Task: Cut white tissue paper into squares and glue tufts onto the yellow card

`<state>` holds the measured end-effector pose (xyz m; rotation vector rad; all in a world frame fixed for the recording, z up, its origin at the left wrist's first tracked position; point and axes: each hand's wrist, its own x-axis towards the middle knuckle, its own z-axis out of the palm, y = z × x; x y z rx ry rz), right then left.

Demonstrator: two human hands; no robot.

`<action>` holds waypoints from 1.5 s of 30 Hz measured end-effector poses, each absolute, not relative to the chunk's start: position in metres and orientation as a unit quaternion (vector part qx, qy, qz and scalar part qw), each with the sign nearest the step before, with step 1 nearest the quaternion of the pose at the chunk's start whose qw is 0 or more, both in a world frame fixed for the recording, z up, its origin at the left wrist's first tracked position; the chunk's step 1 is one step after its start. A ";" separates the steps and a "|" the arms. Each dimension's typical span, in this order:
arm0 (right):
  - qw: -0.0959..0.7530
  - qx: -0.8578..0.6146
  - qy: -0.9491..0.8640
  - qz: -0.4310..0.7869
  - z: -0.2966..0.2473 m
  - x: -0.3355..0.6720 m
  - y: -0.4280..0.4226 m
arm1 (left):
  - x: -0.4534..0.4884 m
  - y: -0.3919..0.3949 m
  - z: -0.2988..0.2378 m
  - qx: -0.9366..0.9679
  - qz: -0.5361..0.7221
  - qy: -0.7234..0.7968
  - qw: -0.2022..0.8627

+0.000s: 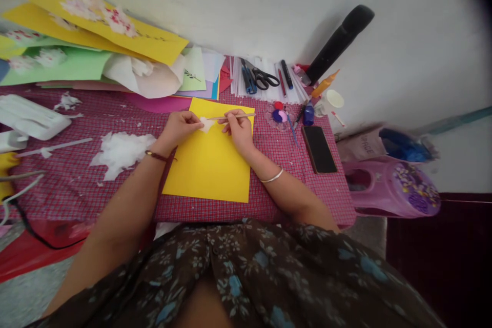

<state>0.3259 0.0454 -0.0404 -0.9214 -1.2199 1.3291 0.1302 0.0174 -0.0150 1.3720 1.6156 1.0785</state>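
Note:
A yellow sheet of paper (211,169) lies on the checked tablecloth in front of me. Over its upper part, my left hand (180,129) pinches a small piece of white tissue paper (206,124). My right hand (239,130) grips a thin wooden stick (243,116), perhaps a pencil or brush handle; its tip points left, close to the white piece. Whether that tip touches the tissue is too small to tell. Left of my left forearm rests a pile of white tissue pieces (122,152).
Yellow sheets with blossom pictures (154,46) are stacked back left. Scissors (265,78), a cutter (248,79) and pens lie at the back. To the right are a paint palette (279,113), a blue bottle (308,113) and a phone (319,149). A white glue gun (34,115) is far left.

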 end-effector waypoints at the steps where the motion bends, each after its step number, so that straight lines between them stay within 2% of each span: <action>1: 0.532 -0.378 -0.518 0.553 -0.041 0.326 0.045 | 0.130 0.019 -0.016 0.535 0.421 0.637 0.362; 7: 0.524 -0.337 -0.587 0.516 -0.048 0.323 0.039 | 0.127 0.020 -0.015 0.540 0.411 0.652 0.338; 15: 0.439 -0.382 -0.700 0.414 -0.051 0.326 0.040 | 0.128 0.020 -0.017 0.560 0.392 0.654 0.325; 20: 0.348 -0.376 -0.807 0.295 -0.039 0.334 0.029 | 0.125 0.019 -0.017 0.536 0.428 0.659 0.309; 24: 0.238 -0.338 -0.890 0.193 -0.032 0.339 0.019 | 0.122 0.019 -0.020 0.531 0.423 0.669 0.302; 27: 0.185 -0.319 -0.916 0.159 -0.032 0.342 0.016 | 0.121 0.020 -0.022 0.529 0.420 0.669 0.311; 30: 0.250 -0.298 -0.896 0.216 -0.037 0.343 0.018 | 0.122 0.020 -0.022 0.521 0.421 0.668 0.324; 33: 0.387 -0.320 -0.786 0.362 -0.044 0.344 0.024 | 0.122 0.019 -0.021 0.518 0.416 0.673 0.324; 35: 0.449 -0.352 -0.680 0.461 -0.048 0.342 0.030 | 0.122 0.020 -0.022 0.514 0.412 0.679 0.324; 38: 0.488 -0.383 -0.564 0.545 -0.050 0.340 0.038 | 0.124 0.023 -0.024 0.499 0.421 0.679 0.334; 45: 0.514 -0.367 -0.502 0.590 -0.043 0.339 0.034 | 0.128 -0.002 0.007 0.416 0.549 0.612 0.389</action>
